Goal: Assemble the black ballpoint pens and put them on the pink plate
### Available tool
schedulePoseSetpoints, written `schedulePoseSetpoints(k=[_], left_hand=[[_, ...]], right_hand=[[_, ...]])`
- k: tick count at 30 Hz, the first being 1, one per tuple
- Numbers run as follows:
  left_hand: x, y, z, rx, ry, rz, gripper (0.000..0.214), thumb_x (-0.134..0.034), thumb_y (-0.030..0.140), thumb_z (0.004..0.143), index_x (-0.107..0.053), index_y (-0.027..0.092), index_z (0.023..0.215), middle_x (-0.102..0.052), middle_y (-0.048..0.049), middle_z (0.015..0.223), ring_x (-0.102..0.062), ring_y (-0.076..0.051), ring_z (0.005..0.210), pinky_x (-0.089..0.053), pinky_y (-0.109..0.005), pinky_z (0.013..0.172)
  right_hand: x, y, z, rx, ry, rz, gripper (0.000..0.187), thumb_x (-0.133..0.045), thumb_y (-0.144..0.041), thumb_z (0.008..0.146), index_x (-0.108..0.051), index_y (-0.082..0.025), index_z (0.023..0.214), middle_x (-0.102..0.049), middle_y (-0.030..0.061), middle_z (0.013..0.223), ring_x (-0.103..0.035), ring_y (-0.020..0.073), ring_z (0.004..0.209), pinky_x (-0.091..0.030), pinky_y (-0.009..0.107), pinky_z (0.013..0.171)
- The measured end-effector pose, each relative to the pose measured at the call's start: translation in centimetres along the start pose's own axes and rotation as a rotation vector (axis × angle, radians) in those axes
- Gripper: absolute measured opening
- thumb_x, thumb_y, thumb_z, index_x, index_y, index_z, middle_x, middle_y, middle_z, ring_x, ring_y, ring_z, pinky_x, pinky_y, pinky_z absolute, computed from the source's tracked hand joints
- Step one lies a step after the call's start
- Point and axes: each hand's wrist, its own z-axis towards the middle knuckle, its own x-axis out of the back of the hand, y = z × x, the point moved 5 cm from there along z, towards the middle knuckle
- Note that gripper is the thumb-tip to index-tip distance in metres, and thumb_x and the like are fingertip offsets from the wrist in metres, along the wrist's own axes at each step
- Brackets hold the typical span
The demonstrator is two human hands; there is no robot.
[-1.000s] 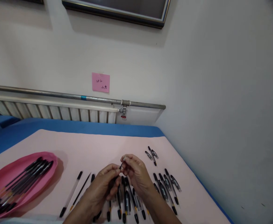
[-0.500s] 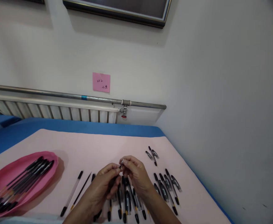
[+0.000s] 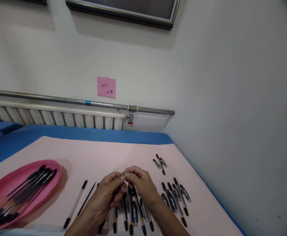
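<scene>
My left hand and my right hand meet above the pink sheet, thumbs and forefingers pinched together. Between them is a small pen part with a dark body and silvery tip, now almost wholly covered by the fingertips. Below and behind the hands lie several black-capped pens with clear barrels and loose caps, partly hidden by the wrists. Left of my left hand are a clear pen barrel with black ends and a thin dark refill.
A pink oval tray with several assembled pens stands at the left. To the right lie more pens and caps, with a smaller group farther back. The wall borders the table's right side; a radiator is behind.
My right hand has shifted slightly left and its fingertips have closed against those of my left hand. The silvery tip that showed between them is now covered. The pens and tray have not moved.
</scene>
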Motion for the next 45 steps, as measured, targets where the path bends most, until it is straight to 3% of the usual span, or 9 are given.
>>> schedulePoseSetpoints(k=[9,17,27,33,39,45], left_hand=[[-0.1,0.1,0.1,-0.026,-0.060,-0.021,0.016,-0.057,0.028,0.075,-0.055,0.012,0.075,-0.054,-0.0003,0.067,-0.040,-0.002,0.045,-0.021,-0.013,0.035],[-0.1,-0.3,-0.2,0.090,-0.053,0.032,0.017,-0.056,0.034,0.076,-0.051,0.019,0.080,-0.047,0.0061,0.051,-0.027,-0.001,0.032,-0.008,-0.014,0.031],[0.2,-0.1,0.0,0.003,0.016,0.018,0.021,-0.059,0.035,0.074,-0.049,0.017,0.069,-0.052,0.0057,0.055,-0.027,0.000,0.029,-0.010,-0.014,0.030],[0.4,0.0,0.1,0.003,0.021,0.045,0.026,-0.059,0.037,0.075,-0.049,0.015,0.063,-0.046,0.0068,0.047,-0.025,0.001,0.030,-0.008,-0.015,0.031],[0.1,0.0,0.0,-0.009,0.000,0.046,0.022,-0.056,0.037,0.076,-0.053,0.016,0.073,-0.052,0.0045,0.054,-0.028,0.000,0.031,-0.011,-0.015,0.031],[-0.1,-0.1,-0.3,0.104,-0.029,0.080,0.023,-0.055,0.040,0.076,-0.052,0.019,0.081,-0.049,0.0056,0.051,-0.027,0.000,0.031,-0.007,-0.014,0.031]], right_hand=[[0.4,-1.2,-0.1,0.046,0.031,-0.024,0.013,-0.060,-0.028,0.072,-0.064,-0.016,0.075,-0.056,-0.0021,0.059,-0.046,0.0088,0.052,-0.037,0.021,0.052],[0.7,-1.0,0.2,0.038,0.059,0.068,0.015,-0.059,-0.030,0.073,-0.062,-0.015,0.073,-0.056,-0.0016,0.056,-0.046,0.0084,0.049,-0.035,0.021,0.048],[-0.2,0.0,0.0,-0.033,0.004,0.153,0.016,-0.062,-0.029,0.070,-0.064,-0.014,0.074,-0.056,-0.0018,0.061,-0.044,0.0062,0.047,-0.033,0.019,0.045],[-0.4,0.1,-0.1,-0.034,-0.015,0.090,0.014,-0.061,-0.027,0.071,-0.063,-0.014,0.074,-0.054,-0.0032,0.057,-0.044,0.0065,0.045,-0.033,0.019,0.044],[-0.1,-0.4,-0.1,0.016,0.033,0.110,0.012,-0.059,-0.028,0.073,-0.061,-0.015,0.073,-0.054,-0.0026,0.059,-0.047,0.0078,0.051,-0.036,0.019,0.049],[0.7,-0.6,0.1,0.028,0.112,0.193,0.014,-0.059,-0.029,0.072,-0.057,-0.016,0.072,-0.054,-0.0028,0.054,-0.044,0.0073,0.045,-0.032,0.019,0.042]])
